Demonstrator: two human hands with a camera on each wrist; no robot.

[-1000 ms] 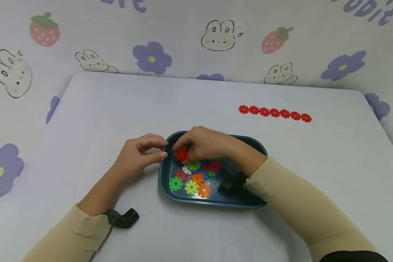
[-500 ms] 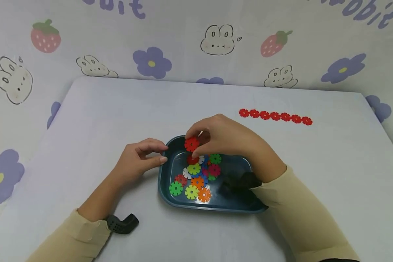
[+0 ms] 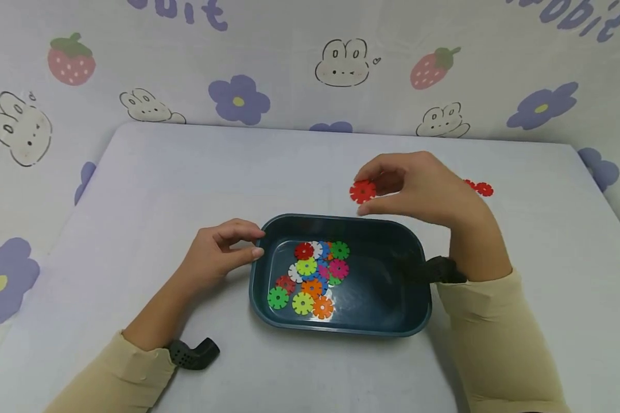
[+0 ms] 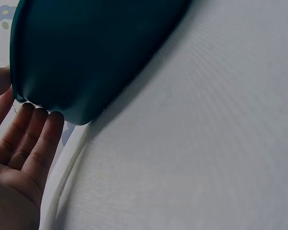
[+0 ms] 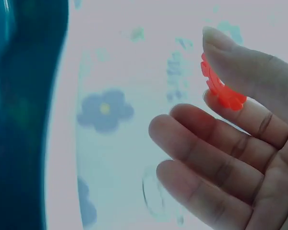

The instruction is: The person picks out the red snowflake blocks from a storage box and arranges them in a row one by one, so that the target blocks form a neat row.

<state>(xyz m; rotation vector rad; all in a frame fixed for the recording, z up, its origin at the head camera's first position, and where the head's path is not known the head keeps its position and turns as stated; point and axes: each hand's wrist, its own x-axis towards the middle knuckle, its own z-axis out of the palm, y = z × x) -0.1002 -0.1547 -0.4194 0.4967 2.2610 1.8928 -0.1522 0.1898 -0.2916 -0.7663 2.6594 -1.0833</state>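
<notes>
My right hand [image 3: 418, 186] pinches a red notched plastic disc [image 3: 363, 191] between thumb and index finger, above and beyond the tray's far edge. In the right wrist view the red disc [image 5: 223, 91] sits between those two, and the other fingers extend loosely. My left hand [image 3: 222, 246] touches the left end of a dark teal tray [image 3: 379, 298]. Seen from the left wrist, its fairly straight fingers [image 4: 43, 141] rest against the tray's outer wall. Several notched discs [image 3: 312, 287] in green, yellow, orange, white, blue, pink and red lie toward the tray's left side.
A row of linked red discs [image 3: 484, 189] lies on the white table [image 3: 186, 172] at the far right, mostly hidden behind my right hand. A patterned cloth [image 3: 289, 57] with rabbits, strawberries and flowers rises behind the table. Black wrist cameras [image 3: 193, 353] stick out from both sleeves.
My right hand has lifted the red disc from the tray and carried it up and rightward past the far rim, now covering most of the red row. My left hand stays at the tray.
</notes>
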